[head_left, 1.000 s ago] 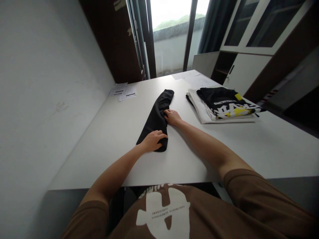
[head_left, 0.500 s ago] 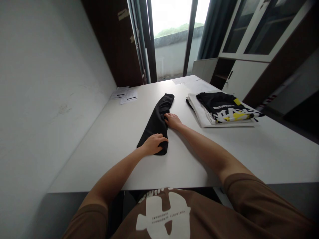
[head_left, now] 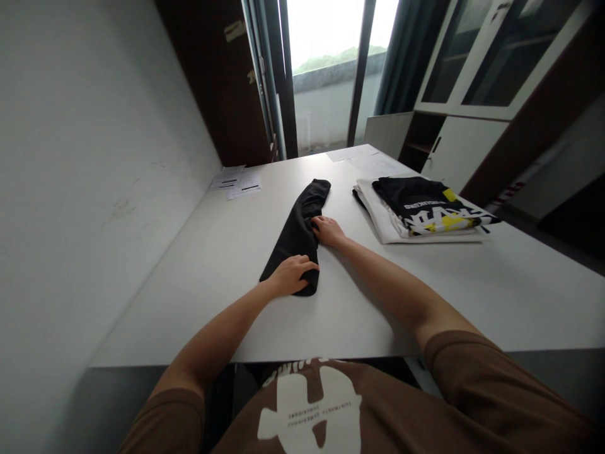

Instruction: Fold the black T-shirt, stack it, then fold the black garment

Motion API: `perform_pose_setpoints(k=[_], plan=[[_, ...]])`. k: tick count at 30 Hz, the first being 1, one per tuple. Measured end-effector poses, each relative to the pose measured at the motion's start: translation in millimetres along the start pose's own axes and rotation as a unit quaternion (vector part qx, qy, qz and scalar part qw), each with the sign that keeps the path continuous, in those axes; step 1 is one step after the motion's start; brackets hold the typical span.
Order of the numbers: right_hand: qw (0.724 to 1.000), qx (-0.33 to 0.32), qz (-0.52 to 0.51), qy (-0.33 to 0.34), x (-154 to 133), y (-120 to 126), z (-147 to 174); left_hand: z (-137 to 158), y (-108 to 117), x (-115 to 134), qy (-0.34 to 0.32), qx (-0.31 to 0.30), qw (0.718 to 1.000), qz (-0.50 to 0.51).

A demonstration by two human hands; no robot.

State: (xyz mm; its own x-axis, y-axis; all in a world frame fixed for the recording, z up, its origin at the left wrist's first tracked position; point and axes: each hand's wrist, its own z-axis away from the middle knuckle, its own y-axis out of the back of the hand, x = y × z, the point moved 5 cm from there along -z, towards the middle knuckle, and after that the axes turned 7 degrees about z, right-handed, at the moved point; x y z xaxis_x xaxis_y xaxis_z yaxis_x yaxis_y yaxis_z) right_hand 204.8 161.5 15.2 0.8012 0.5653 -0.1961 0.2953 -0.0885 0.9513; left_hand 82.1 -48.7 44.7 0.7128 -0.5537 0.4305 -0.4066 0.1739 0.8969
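A black folded garment (head_left: 295, 230) lies lengthwise on the white table (head_left: 203, 296), wider at the near end and narrow at the far end. What kind of garment it is cannot be made out. Across its near part rests my left hand (head_left: 290, 275), fingers curled over the cloth toward its right edge. Farther up that same edge, my right hand (head_left: 328, 231) is closed on the fabric, its fingertips partly hidden in a crease.
To the right sits a stack of folded clothes: white cloth (head_left: 378, 214) beneath a black printed shirt (head_left: 411, 192) with yellow marks. Papers (head_left: 243, 183) lie at the back left by the wall, and more sheets (head_left: 378, 162) lie at the far edge.
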Motion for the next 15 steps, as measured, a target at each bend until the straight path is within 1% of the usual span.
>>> perform_pose_setpoints(k=[15], plan=[[1.0,-0.005,0.003,0.008,-0.8,1.3,0.0,-0.1,1.1,0.8,-0.003,0.003,1.0,0.0]])
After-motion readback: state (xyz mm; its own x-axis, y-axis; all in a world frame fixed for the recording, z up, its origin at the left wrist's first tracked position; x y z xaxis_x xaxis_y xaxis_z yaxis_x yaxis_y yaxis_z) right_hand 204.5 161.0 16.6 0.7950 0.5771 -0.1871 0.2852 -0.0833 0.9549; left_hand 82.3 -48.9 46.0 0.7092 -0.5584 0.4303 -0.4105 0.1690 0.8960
